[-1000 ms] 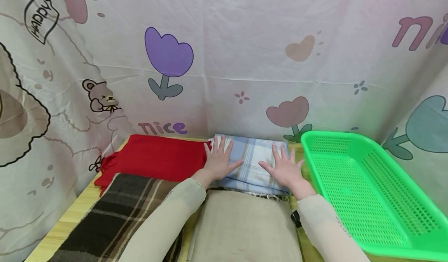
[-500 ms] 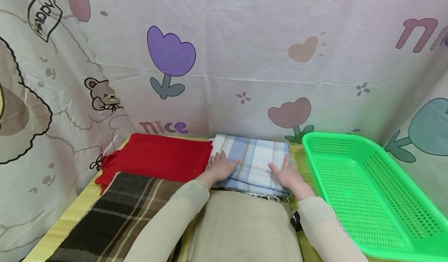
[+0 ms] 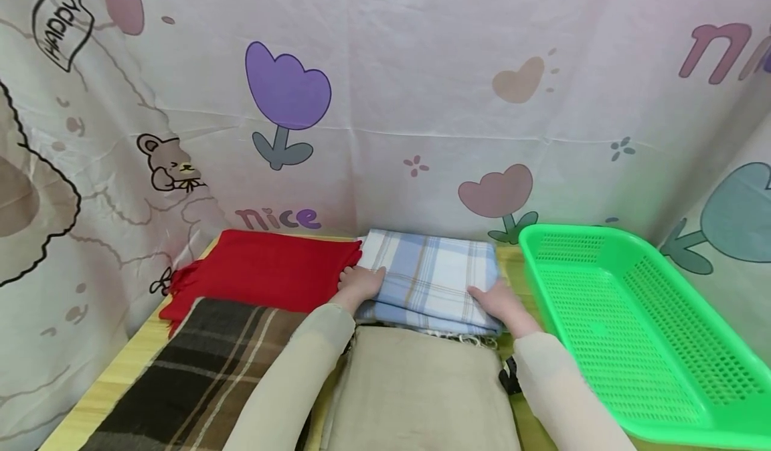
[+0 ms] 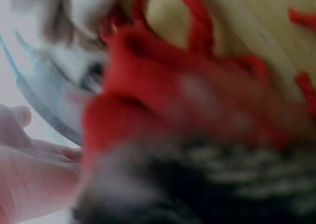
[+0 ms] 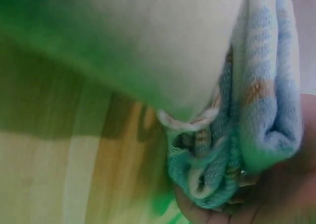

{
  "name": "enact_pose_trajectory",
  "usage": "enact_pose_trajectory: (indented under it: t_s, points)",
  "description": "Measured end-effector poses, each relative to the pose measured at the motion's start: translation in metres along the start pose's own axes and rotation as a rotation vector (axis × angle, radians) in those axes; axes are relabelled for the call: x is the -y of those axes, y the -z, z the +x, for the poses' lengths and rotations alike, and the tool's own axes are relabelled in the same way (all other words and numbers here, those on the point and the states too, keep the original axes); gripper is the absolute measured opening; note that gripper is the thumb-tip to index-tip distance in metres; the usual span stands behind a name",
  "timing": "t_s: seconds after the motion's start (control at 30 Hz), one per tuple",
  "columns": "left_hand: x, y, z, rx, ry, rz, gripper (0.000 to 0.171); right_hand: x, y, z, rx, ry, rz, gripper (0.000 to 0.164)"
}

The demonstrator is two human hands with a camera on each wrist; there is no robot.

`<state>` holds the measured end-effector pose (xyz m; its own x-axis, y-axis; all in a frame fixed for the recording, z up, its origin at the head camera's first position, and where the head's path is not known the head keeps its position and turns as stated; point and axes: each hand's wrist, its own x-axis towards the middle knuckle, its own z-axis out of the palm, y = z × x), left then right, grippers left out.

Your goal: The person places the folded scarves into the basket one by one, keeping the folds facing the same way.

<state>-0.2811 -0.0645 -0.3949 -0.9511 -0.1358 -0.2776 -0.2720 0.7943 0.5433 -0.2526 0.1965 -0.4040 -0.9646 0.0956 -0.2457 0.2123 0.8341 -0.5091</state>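
A folded light-blue and white plaid scarf (image 3: 430, 263) lies at the back middle of the table. My left hand (image 3: 360, 284) holds its left edge, thumb on top, the other fingers mostly hidden. At its right edge my right hand (image 3: 500, 300) grips the folds: the thumb lies above, and the right wrist view shows fingers (image 5: 286, 194) curled around the layered cloth (image 5: 264, 95). Just left of my left hand is a folded red scarf (image 3: 271, 267). Blurred red fabric (image 4: 138, 80) fills much of the left wrist view, beside part of my hand (image 4: 37, 174).
A dark brown plaid scarf (image 3: 205, 364) lies front left, overlapping the red one. A folded beige scarf (image 3: 421, 391) lies in front of the blue plaid one. On the right stands a green plastic basket (image 3: 620, 344). A printed curtain (image 3: 385, 103) hangs behind the table.
Both hands were spread flat on the plaid scarf. They have since drawn back and outward to its left and right edges, with the fingers now curled there. The scarf has hardly moved.
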Motion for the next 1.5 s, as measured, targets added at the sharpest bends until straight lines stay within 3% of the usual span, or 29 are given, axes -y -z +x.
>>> enact_pose_trajectory:
  t_s: [0.2, 0.4, 0.63, 0.8, 0.9, 0.97, 1.0, 1.1, 1.17, 1.2, 1.23, 1.3, 1.37, 1.5]
  points:
    - [0.008, 0.012, 0.003, 0.024, -0.076, 0.066, 0.052, -0.002, 0.0, 0.003, 0.023, 0.013, -0.013, 0.078]
    - [0.004, 0.015, 0.004, 0.026, -0.12, 0.083, 0.033, -0.008, 0.001, 0.008, 0.009, 0.033, -0.031, 0.069]
    - [-0.003, 0.007, 0.006, 0.033, -0.098, 0.044, 0.05, -0.01, 0.009, 0.013, -0.072, -0.011, -0.076, 0.052]
    - [-0.004, 0.006, 0.003, 0.019, -0.081, 0.049, 0.062, -0.011, 0.009, 0.014, -0.05, -0.043, -0.128, 0.057]
    - [-0.002, 0.006, 0.008, 0.014, -0.083, 0.037, 0.059, -0.012, 0.007, 0.014, -0.038, -0.04, -0.149, 0.059]
    - [0.004, 0.0, 0.022, 0.012, -0.113, -0.002, 0.056, -0.012, 0.006, 0.015, -0.031, -0.042, -0.153, 0.06]
    - [0.015, -0.017, 0.05, 0.013, -0.129, -0.032, 0.059, -0.013, 0.005, 0.014, -0.029, -0.044, -0.152, 0.059]
    - [0.014, -0.025, 0.058, 0.084, -0.13, -0.206, 0.061, -0.014, 0.005, 0.013, -0.028, -0.041, -0.149, 0.059]
    - [0.012, -0.027, 0.056, 0.122, -0.116, -0.347, 0.071, -0.014, 0.005, 0.012, -0.03, -0.033, -0.157, 0.058]
    - [0.008, -0.024, 0.049, 0.155, -0.079, -0.418, 0.076, -0.015, 0.005, 0.012, -0.031, -0.028, -0.164, 0.058]
    - [-0.003, -0.01, 0.022, 0.176, -0.051, -0.489, 0.078, -0.014, 0.004, 0.012, -0.032, -0.021, -0.173, 0.059]
    - [-0.004, -0.008, 0.019, 0.192, -0.026, -0.577, 0.088, -0.014, 0.004, 0.012, -0.033, -0.016, -0.186, 0.059]
    - [-0.005, -0.007, 0.018, 0.209, -0.028, -0.58, 0.09, -0.015, 0.004, 0.013, -0.031, -0.009, -0.187, 0.058]
    - [-0.007, -0.005, 0.018, 0.249, -0.04, -0.487, 0.085, -0.018, 0.007, 0.015, -0.016, -0.001, -0.143, 0.057]
